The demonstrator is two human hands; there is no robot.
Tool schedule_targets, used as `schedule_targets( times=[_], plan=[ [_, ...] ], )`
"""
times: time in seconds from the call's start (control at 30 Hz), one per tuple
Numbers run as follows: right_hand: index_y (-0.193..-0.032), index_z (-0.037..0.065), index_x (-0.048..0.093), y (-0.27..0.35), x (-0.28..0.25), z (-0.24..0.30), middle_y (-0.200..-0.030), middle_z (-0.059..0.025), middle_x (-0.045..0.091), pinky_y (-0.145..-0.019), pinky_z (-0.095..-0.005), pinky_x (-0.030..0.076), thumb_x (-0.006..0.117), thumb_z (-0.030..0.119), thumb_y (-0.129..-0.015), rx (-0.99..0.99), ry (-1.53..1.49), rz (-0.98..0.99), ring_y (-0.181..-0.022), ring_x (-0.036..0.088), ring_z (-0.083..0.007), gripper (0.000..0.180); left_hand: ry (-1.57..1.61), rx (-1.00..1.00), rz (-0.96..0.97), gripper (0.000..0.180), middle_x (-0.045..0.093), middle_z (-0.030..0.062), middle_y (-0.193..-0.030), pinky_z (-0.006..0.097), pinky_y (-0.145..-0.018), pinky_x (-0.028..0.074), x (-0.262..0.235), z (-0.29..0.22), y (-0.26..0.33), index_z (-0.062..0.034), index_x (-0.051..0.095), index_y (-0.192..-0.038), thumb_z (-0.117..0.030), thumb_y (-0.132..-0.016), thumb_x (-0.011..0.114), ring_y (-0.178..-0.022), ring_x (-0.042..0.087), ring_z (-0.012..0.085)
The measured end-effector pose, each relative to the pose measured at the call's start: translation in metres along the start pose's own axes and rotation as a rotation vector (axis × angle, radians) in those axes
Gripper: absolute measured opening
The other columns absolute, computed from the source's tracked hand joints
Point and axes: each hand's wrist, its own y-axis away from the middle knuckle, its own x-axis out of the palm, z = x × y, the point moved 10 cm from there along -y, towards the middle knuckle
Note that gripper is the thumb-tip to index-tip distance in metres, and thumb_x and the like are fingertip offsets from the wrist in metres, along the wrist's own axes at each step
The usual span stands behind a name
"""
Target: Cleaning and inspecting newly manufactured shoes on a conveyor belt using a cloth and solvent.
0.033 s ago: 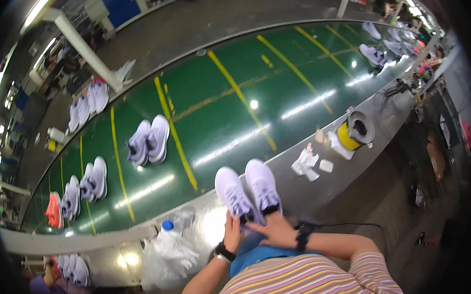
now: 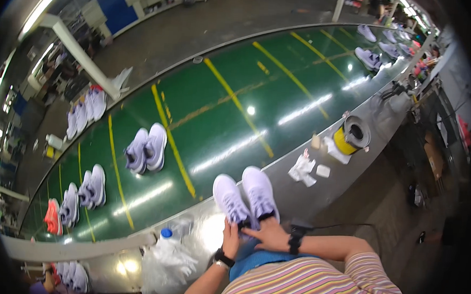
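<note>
Two pale lilac sneakers lie side by side before me on the metal ledge, toes pointing away: a left sneaker [image 2: 230,195] and a right sneaker [image 2: 259,191]. At the heel of the left one, my left hand [image 2: 231,239] is closed, its fingers running up along the shoe's side. My right hand [image 2: 269,235] wraps the heel of the right one, and its thumb stretches across toward the left sneaker's collar. Dark linings show at both openings. The heels are partly hidden by my fingers.
Beyond the ledge runs a green conveyor belt [image 2: 220,130] with yellow lines, carrying pairs of sneakers [image 2: 146,148]. To the right stand a grey-and-yellow can [image 2: 348,137] and crumpled white tissue [image 2: 302,169]. A clear plastic bag [image 2: 168,260] with a blue-capped bottle [image 2: 166,233] sits left.
The whole view has shifted slightly, so things on the belt and ledge appear a little lower. My hands stay at the sneakers' heels.
</note>
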Motion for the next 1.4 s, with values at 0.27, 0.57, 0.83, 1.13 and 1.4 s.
schedule_targets(
  times=[0.27,0.57,0.83,1.13,1.4],
  plan=[
    [-0.087,0.013,0.065,-0.062,-0.170,-0.080,-0.077,-0.0118,0.056,-0.071,-0.0406,0.040,0.072,0.048,-0.061,-0.154,0.080,-0.142,-0.077,0.054,-0.0296,0.044,-0.317,0.297,-0.247,0.050,0.041,0.0234,-0.117,0.041,-0.093,0.034,-0.031,-0.157,-0.058,-0.0024,0.042,-0.125,-0.023,-0.082,0.059,-0.110,0.041,0.0335],
    [-0.095,0.012,0.061,-0.147,-0.285,-0.403,-0.096,-0.0138,0.056,-0.081,-0.0423,0.040,0.075,0.026,-0.061,0.405,0.280,-0.254,-0.092,0.055,-0.0322,0.040,-1.359,-0.202,-0.533,0.070,0.031,0.0238,-0.130,0.056,-0.097,0.028,-0.207,-0.190,-0.246,-0.0238,0.050,-0.122,-0.034,-0.059,0.078,-0.122,0.029,0.0403],
    [-0.097,0.003,0.057,-0.120,-0.331,-0.312,-0.095,-0.0111,0.053,-0.082,-0.0338,0.041,0.066,0.001,-0.065,0.194,-0.111,-0.609,-0.090,0.053,-0.0285,0.034,-1.541,-0.667,-0.125,0.074,0.030,0.0166,-0.138,0.060,-0.104,0.010,-0.302,-0.100,-0.289,-0.0356,0.048,-0.124,-0.043,-0.057,0.078,-0.131,0.023,0.0331],
    [-0.089,0.005,0.061,-0.051,-0.368,-0.108,-0.078,-0.0045,0.053,-0.059,-0.0268,0.037,0.075,0.028,-0.071,-0.520,-0.947,-0.758,-0.069,0.046,-0.0164,0.032,-1.463,-0.170,0.111,0.059,0.054,0.0217,-0.105,0.040,-0.083,0.045,-0.137,-0.188,-0.243,-0.0087,0.061,-0.108,-0.050,-0.066,0.067,-0.098,0.054,0.0340],
    [-0.088,0.010,0.066,0.049,-0.385,-0.048,-0.077,-0.0056,0.067,-0.068,-0.0221,0.041,0.071,0.017,-0.072,-0.735,-1.304,-0.471,-0.078,0.058,-0.0142,0.018,-1.260,0.216,0.243,0.035,0.049,0.0214,-0.091,0.044,-0.067,0.045,0.044,-0.159,-0.060,-0.0102,0.063,-0.087,-0.033,-0.063,0.074,-0.079,0.053,0.0360]
  ],
)
